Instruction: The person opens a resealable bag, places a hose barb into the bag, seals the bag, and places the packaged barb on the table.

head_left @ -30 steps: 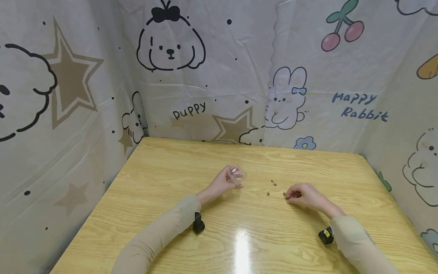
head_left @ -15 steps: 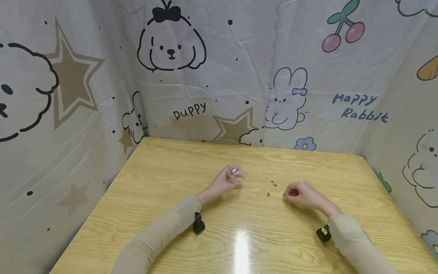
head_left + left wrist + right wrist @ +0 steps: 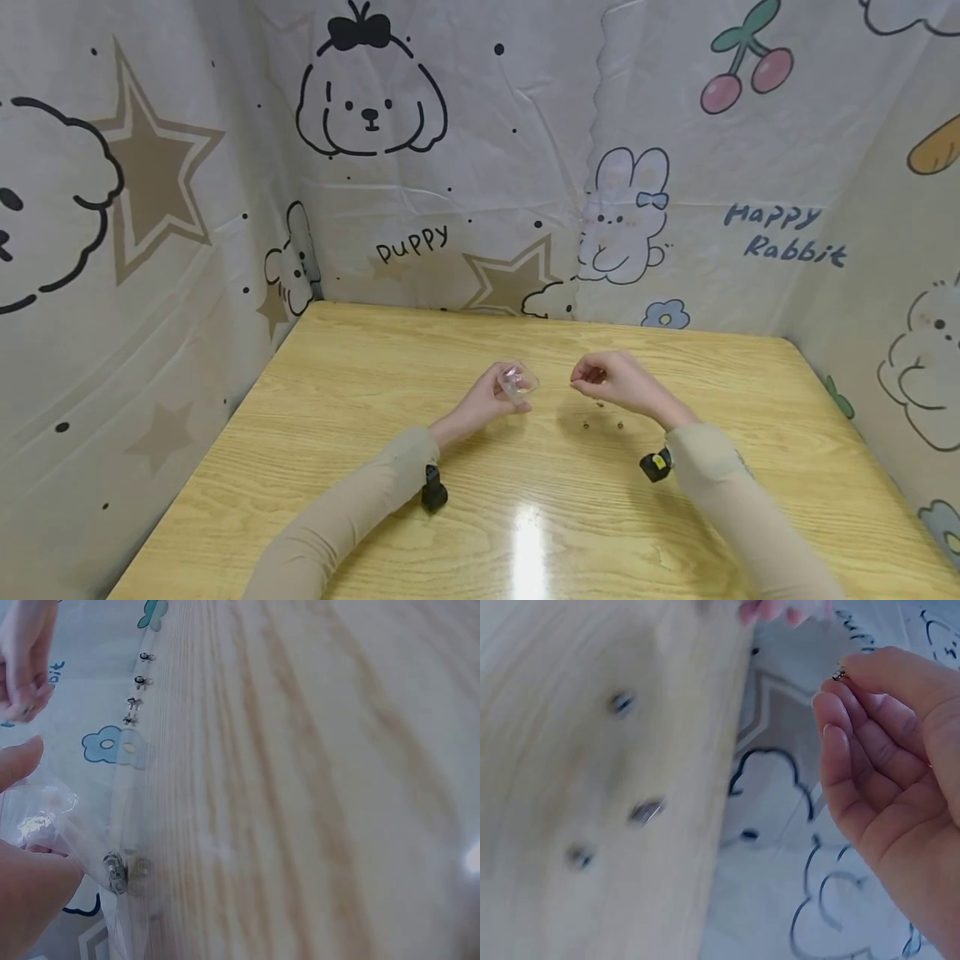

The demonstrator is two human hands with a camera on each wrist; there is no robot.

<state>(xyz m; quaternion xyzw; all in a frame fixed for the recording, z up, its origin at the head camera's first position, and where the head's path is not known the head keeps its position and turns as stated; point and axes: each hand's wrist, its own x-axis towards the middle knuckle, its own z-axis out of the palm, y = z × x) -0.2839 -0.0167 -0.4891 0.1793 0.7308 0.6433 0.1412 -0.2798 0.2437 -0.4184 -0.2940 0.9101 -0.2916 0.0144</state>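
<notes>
My left hand (image 3: 495, 392) grips a small clear plastic container (image 3: 522, 385), its mouth facing up. Through the clear wall in the left wrist view, metal pieces (image 3: 115, 873) show at the bottom. Between the thumb and fingertips of my right hand (image 3: 618, 382) is a tiny shiny metal piece (image 3: 838, 673), best seen in the right wrist view. That hand hangs above the table, a short way right of the container. Below it lie several similar metal pieces (image 3: 620, 426), each with a rounded shiny part; their exact kind is too small to make out.
The wooden table (image 3: 360, 358) reaches back to a printed cloth (image 3: 450, 183) that hangs behind it and along both sides. A black wrist camera (image 3: 433, 492) sits at the left cuff, another black camera (image 3: 656, 465) at the right cuff.
My right hand has lifted off the table and moved left and farther back, closer to the container, with the metal piece pinched. The left hand and container have stayed in place.
</notes>
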